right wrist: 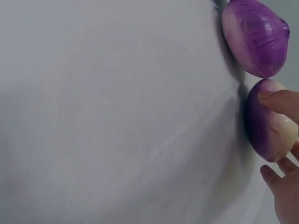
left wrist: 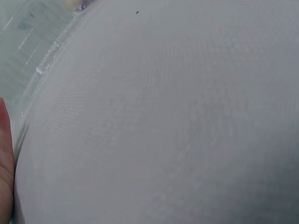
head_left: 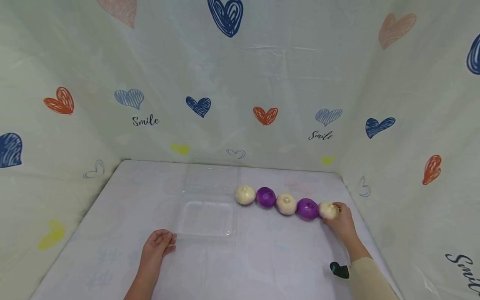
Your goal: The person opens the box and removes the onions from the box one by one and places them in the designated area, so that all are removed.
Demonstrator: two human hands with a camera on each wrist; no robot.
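My right hand holds a cream-coloured onion at the right end of a row. In the right wrist view this onion shows a purple side, with the thumb on it and the other fingers around its far end. A purple onion sits right beside it, followed leftward by a cream onion, a purple onion and another cream onion. My left hand has loosely bent fingers, its fingertips right at the front left corner of a clear plastic box. Only the thumb shows in the left wrist view.
The box's clear lid lies folded back behind it. A white table carries everything, with heart-printed cloth walls at its back and sides. A dark heart-shaped patch shows by the right sleeve.
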